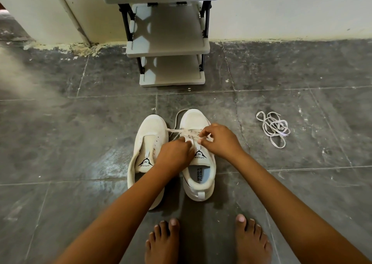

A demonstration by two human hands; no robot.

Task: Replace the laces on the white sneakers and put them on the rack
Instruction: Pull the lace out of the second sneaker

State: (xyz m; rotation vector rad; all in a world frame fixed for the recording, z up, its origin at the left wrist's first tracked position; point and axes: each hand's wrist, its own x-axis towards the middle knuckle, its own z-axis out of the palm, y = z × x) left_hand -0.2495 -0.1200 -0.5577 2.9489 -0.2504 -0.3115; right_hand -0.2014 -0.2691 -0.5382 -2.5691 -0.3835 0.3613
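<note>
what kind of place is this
Probably a home entryway or hallway corner: a grey shoe rack stands against a painted wall, on a worn dark tiled floor.

home entryway | shoe rack (167,42) | tiled floor (80,133) | bare feet (163,241)

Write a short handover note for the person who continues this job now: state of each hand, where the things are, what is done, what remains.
Left hand and right hand: both pinch the lace over the right sneaker.
Left sneaker stands beside it, no lace in its eyelets.
Loose lace lies on the floor to the right.
Rack stands ahead against the wall, no shoes on the visible shelves.
Done: the right sneaker's lacing is under way.
Left: finish it, lace the left sneaker, put both on the rack.
</note>
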